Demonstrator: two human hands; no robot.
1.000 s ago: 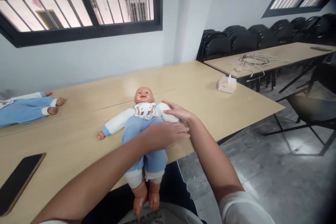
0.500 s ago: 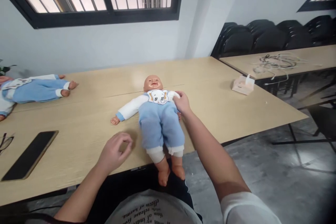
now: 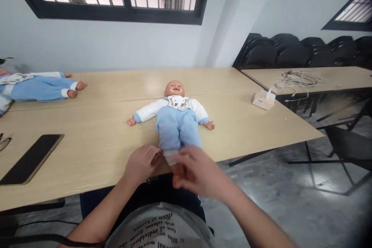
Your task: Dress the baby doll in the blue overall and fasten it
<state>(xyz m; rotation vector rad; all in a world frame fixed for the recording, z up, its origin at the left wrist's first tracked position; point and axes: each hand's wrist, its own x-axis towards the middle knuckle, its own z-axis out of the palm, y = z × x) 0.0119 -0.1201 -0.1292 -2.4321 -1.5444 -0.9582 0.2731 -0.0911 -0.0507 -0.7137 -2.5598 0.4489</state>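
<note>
A baby doll (image 3: pixel 177 124) in blue trousers and a white-sleeved top with an elephant bib (image 3: pixel 178 102) lies face up, its legs toward me at the table's front edge. My left hand (image 3: pixel 143 162) has its fingers curled beside a white trouser cuff (image 3: pixel 171 157); whether fabric is pinched between them is hidden. Over the doll's other lower leg is my right hand (image 3: pixel 200 170), slightly blurred, its thumb and fingers apart. That leg's cuff and foot are mostly covered by this hand. One bare doll foot (image 3: pixel 177 180) shows below.
On the left lie a second doll (image 3: pixel 40 87), a dark phone (image 3: pixel 31 159) and part of some glasses (image 3: pixel 4 142). A tissue box (image 3: pixel 264 99) stands at the right. Cables (image 3: pixel 299 78) cover part of another table, with stacked black chairs (image 3: pixel 290 52) behind.
My right hand has left the doll's arm and come down to its lower leg. That arm now lies out sideways. My left hand has moved right, up to the trouser cuff.
</note>
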